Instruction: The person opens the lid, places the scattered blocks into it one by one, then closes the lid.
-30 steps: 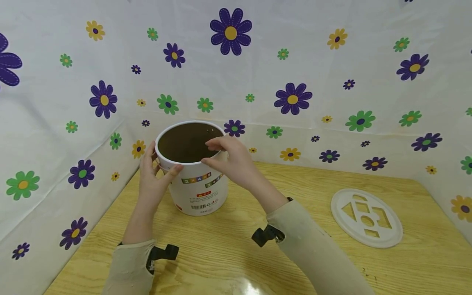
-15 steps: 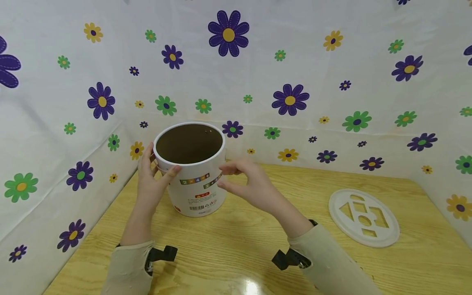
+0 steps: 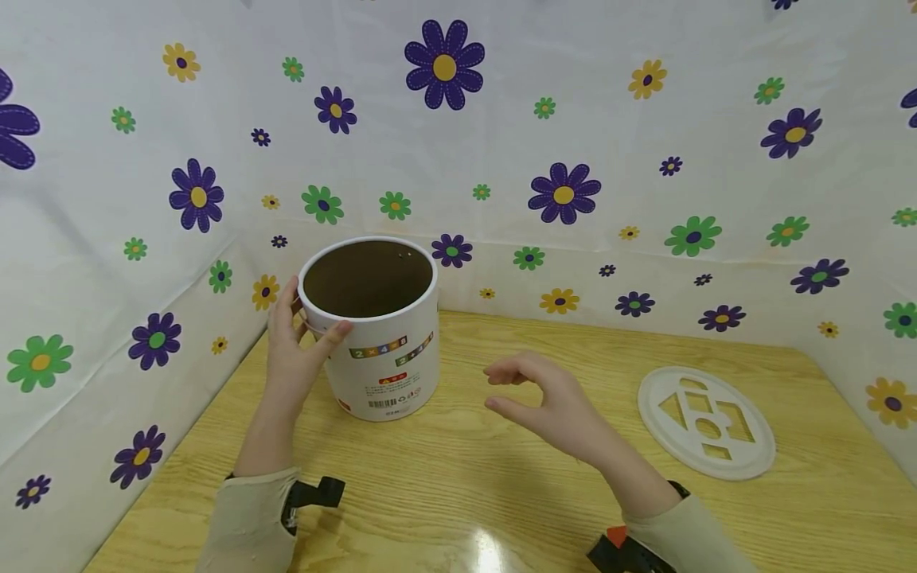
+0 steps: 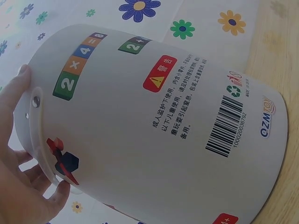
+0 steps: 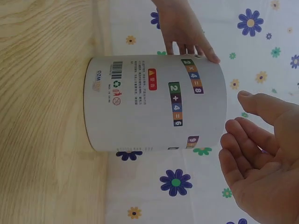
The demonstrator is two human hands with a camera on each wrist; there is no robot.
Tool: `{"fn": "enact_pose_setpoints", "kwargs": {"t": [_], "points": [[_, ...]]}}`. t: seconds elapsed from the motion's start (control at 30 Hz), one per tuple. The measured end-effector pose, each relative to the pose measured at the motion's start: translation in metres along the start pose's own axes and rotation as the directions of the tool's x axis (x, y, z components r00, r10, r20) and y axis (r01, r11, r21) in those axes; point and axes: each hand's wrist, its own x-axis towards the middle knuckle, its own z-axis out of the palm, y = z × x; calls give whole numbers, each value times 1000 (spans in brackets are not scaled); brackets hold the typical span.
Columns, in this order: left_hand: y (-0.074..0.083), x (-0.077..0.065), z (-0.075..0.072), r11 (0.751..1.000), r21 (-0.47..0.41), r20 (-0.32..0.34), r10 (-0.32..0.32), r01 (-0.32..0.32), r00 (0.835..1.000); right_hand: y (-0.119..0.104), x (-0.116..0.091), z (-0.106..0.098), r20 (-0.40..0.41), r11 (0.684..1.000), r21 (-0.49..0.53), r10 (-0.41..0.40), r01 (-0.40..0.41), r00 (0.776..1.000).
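A tall white bucket (image 3: 387, 366) with printed sums, a barcode and a warning label stands upright on the table; its mouth faces up and its inside looks dark. My left hand (image 3: 292, 350) holds its left side by the rim, thumb against the front and fingers around the side. In the left wrist view a white handle strip (image 4: 39, 135) is riveted near the rim, close to my fingers. My right hand (image 3: 552, 402) hovers over the table to the right of the bucket, fingers loosely bent, with nothing in it.
A round white lid (image 3: 652, 402) with cut-out shapes lies flat at the right of the wooden table (image 3: 430, 493). Flower-patterned white cloth (image 3: 501, 143) stands behind the table and along its sides.
My right hand has left the bucket's rim and moved right and toward me, away from the bucket. My left hand stays at the bucket, which stands in place.
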Motion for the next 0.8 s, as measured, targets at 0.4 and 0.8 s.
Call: {"fn": "enact_pose_setpoints", "kwargs": {"t": [0.4,0.8], "points": [[1,0,0,1000,-17,-4,-4,4,1000,21,-47,-12,25,998,-29,62,-62,998],[0,1,1,1000,1,-7,-11,11,1000,41,-95,-28,115,992,-74,109,-101,987]]}}
